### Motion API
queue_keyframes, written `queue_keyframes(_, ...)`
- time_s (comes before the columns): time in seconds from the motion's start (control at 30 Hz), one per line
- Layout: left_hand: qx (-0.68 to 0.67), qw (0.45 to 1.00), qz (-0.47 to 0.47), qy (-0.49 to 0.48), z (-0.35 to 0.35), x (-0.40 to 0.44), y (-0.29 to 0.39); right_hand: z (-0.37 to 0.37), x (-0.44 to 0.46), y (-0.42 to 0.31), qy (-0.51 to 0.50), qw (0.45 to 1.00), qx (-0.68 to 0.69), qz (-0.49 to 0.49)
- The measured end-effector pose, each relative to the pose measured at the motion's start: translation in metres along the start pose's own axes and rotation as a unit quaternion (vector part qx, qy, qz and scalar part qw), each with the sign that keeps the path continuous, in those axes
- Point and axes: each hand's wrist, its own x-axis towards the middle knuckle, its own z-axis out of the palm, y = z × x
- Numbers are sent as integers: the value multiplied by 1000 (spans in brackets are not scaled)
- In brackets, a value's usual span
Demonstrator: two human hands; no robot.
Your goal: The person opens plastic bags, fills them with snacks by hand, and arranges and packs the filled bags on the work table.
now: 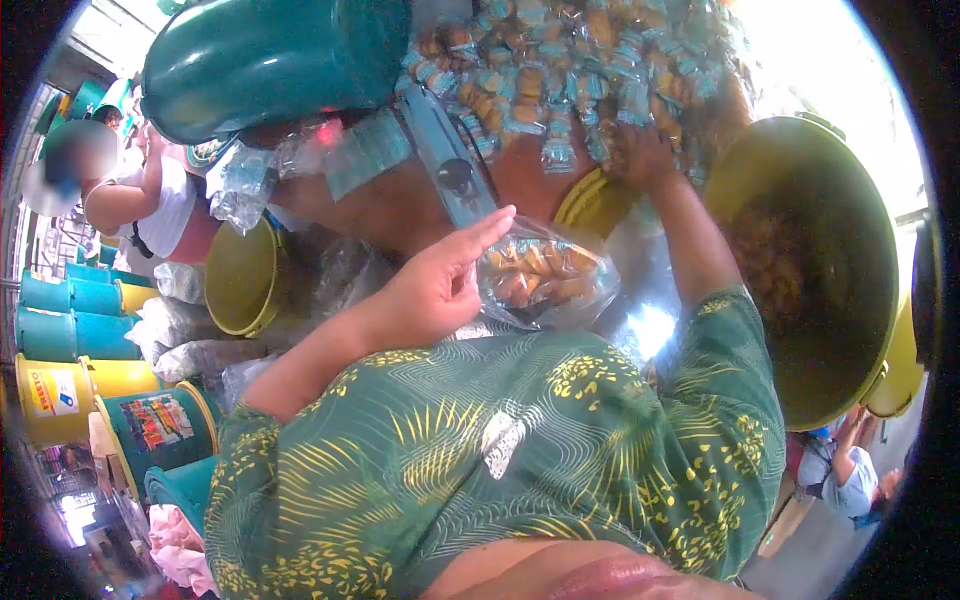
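My left hand (440,280) is closed on the edge of a clear plastic bag (545,270), its fingers straight along the opening. Inside the bag lie several golden-brown baked pieces, perhaps in small packs. My right hand (640,155) reaches away to the near edge of a heap of small packets (530,85), clear with pale blue ends and brown baked goods inside. Its fingers are dark and blurred against the heap, so a grip on any packet cannot be made out. A long blue device (445,155), like a bag sealer, lies beyond my left hand.
A green drum (275,65) lies on its side at the back left. Clear plastic bags (370,155) are beside it. A large yellow bucket (810,270) with brown contents stands at right; another yellow bucket (242,275) is at left. People are at both sides, near stacked buckets (75,335) on the left.
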Motion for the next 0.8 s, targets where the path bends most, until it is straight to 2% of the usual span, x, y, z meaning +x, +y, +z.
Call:
queue_keyframes(0.07, -5, 1000, 13, -1, 0, 1, -3, -21, -13, -12, -3, 994, -112, 11)
queue_keyframes(0.17, 63, 995, 80, -9, 0, 6, -3, -9, -22, 5, 44, 992, -113, -35)
queue_keyframes(0.27, 76, 993, 93, -13, 1, 8, 0, 6, -13, 15, -24, 996, -86, -28)
queue_keyframes(0.33, 66, 995, 72, -19, 1, 8, 5, -35, -22, -9, -53, 998, -20, 2)
queue_keyframes(0.47, 125, 985, 117, -32, -2, 12, 4, -95, -74, -58, -89, 986, 90, 110)
queue_keyframes(0.5, 86, 993, 79, -36, -1, 12, 6, -109, -88, -75, -195, 974, 39, 111)
queue_keyframes(0.57, 28, 998, 28, -44, 1, 11, 11, -35, -129, -78, -97, 986, 89, 101)
queue_keyframes(0.63, 8, 998, 29, -49, 4, 11, 12, -13, -158, -85, -27, 992, 99, 80)
queue_keyframes(0.7, 17, 997, 57, -50, 3, 15, 11, -7, -172, -88, 9, 997, 70, 39)
queue_keyframes(0.8, 21, 994, 85, -63, 5, 16, 6, -2, -177, -87, -20, 994, 89, 60)
